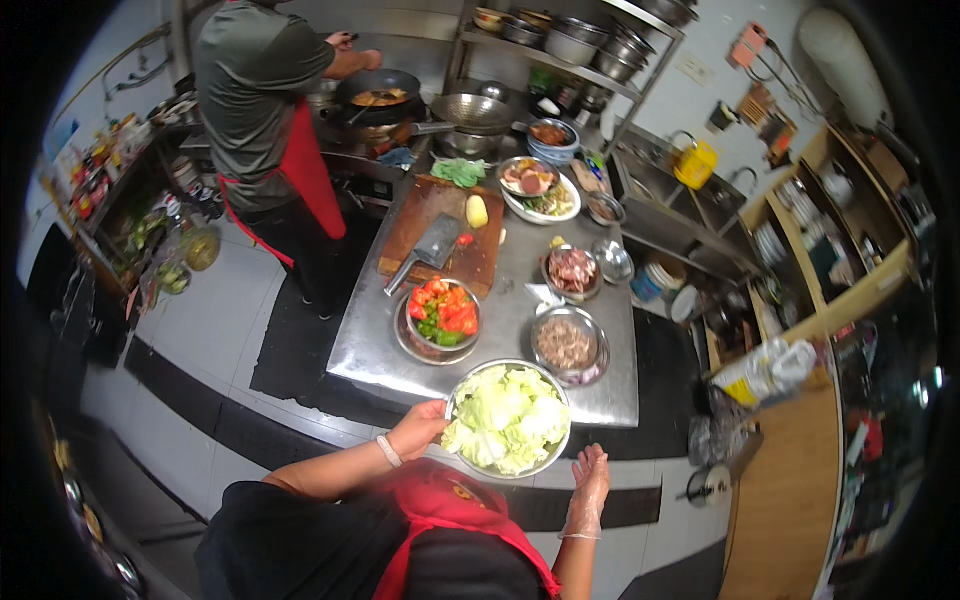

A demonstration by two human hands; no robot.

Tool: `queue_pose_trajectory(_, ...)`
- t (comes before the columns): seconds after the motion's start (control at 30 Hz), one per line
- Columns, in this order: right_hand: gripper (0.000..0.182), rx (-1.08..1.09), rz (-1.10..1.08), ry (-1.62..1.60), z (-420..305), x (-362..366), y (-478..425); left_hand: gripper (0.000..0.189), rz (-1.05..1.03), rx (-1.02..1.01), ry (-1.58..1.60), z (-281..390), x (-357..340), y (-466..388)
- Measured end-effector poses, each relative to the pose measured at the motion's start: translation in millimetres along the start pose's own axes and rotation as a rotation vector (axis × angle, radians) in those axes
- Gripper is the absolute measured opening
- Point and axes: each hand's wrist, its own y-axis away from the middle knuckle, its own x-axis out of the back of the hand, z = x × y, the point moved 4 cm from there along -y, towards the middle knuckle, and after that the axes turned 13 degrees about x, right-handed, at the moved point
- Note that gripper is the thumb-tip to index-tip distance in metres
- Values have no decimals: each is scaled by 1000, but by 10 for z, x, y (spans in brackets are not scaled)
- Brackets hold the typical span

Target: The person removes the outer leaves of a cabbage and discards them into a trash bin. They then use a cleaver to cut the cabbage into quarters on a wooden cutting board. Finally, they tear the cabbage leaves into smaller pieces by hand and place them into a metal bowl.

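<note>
My left hand [420,430] grips the left rim of a metal bowl of torn cabbage leaves [510,420], at the near edge of the steel table [517,341]. My right hand [591,480], in a clear plastic glove, is apart from the bowl at its lower right, fingers spread and holding nothing. Beyond the bowl stand a bowl of chopped red and green peppers [444,313], a bowl of minced or shredded meat [566,343] and a bowl of sliced raw meat [571,271]. A cleaver [435,244] and a peeled potato-like vegetable [476,212] lie on the wooden cutting board [401,210].
A co-worker in a red apron [311,172] stands at the stove by a wok of food [377,94]. Further bowls, including a large white one [544,210], stand at the table's far end. A steel sink [645,180] and wooden shelves [817,225] are on the right.
</note>
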Motion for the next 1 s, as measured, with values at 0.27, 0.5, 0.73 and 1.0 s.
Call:
queue_pose_trajectory(0.27,46,-72,-263,158,1063,213,-2600,18,244,-286,192,-53,-704,-761)
queue_pose_trajectory(0.5,56,-496,-792,-244,873,-406,-2700,7,557,-325,311,-366,-1310,-1072)
queue_pose_trajectory(0.73,49,-377,-1148,86,710,-794,-2722,10,676,-374,369,-474,-1703,-1307)
queue_pose_trajectory(1.0,56,-479,-940,307,-94,-126,-3212,11,631,-214,350,-850,-1642,-2088)
